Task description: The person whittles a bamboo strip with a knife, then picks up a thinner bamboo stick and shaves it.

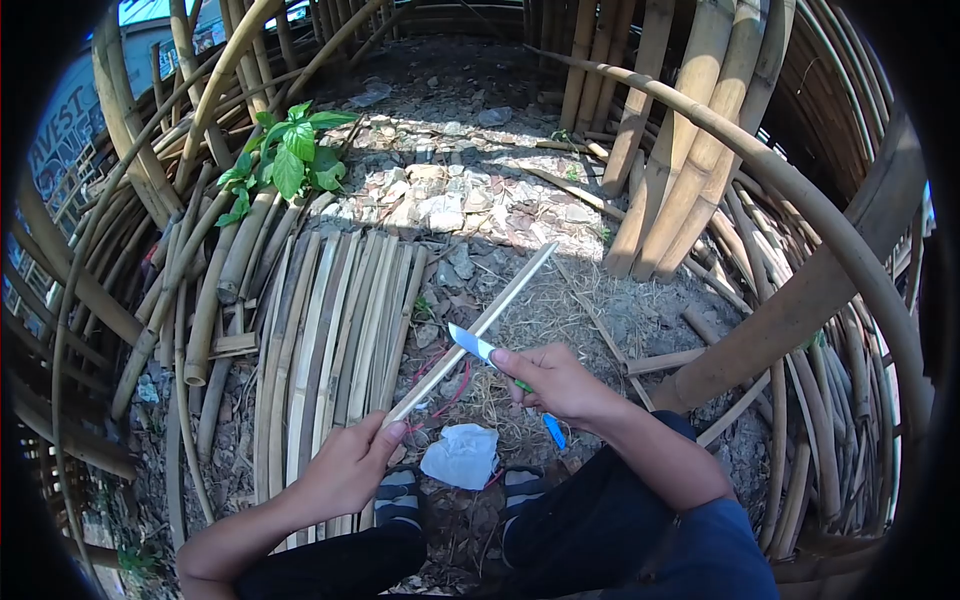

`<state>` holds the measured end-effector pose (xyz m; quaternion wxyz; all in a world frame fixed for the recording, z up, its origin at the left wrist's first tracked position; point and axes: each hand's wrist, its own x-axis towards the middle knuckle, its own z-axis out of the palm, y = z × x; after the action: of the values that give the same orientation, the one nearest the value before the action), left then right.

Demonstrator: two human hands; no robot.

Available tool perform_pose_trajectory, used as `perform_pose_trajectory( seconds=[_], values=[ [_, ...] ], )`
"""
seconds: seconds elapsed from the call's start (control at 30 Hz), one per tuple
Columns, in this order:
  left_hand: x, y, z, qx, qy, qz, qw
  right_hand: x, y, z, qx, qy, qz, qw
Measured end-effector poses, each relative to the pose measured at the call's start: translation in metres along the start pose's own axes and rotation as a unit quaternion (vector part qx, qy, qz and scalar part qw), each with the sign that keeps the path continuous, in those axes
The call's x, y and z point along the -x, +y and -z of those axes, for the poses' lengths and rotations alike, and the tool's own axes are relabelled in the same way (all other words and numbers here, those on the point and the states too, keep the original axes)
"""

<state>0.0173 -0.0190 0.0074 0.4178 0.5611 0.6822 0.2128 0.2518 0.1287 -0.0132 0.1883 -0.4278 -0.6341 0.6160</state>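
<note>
Above the dirt [650, 310]: bamboo strip [517, 285], tilted.
Left hand [350, 460]: grips near end, likely to steady it.
Right hand [555, 380]: holds knife [473, 344], blade across strip, thumb close, maybe to guide it.

Stony, straw-strewn ground [640, 310] carries a row of split bamboo strips [342, 330] and a crumpled white sheet [460, 455].

The held strip [505, 299] was cream, the blade [472, 343] silvery, the far-left leaves [290, 160] green, near footwear [399, 493] (both feet) striped grey.
</note>
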Motion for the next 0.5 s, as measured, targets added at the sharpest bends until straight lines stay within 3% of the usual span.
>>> perform_pose_trajectory(
  seconds=[0.2, 0.27, 0.3, 0.4, 0.5],
  values=[
    [0.002, -0.011, -0.002, -0.011, -0.011, 0.012, 1.0, -0.01, 0.004, 0.037, -0.061, 0.051, -0.02, 0.997],
    [0.001, -0.013, -0.002, -0.012, -0.016, 0.02, 1.0, -0.011, 0.003, 0.039, -0.006, 0.074, -0.036, 0.997],
    [0.001, -0.015, -0.002, -0.016, -0.013, 0.007, 1.0, -0.01, -0.004, 0.039, -0.06, 0.13, -0.046, 0.989],
    [0.008, -0.01, 0.0, -0.028, -0.007, -0.018, 0.999, -0.022, 0.001, 0.095, -0.06, 0.212, -0.07, 0.973],
    [0.009, 0.002, 0.006, -0.028, 0.004, -0.027, 0.999, -0.013, -0.003, 0.086, -0.092, 0.206, -0.081, 0.971]
  ],
)
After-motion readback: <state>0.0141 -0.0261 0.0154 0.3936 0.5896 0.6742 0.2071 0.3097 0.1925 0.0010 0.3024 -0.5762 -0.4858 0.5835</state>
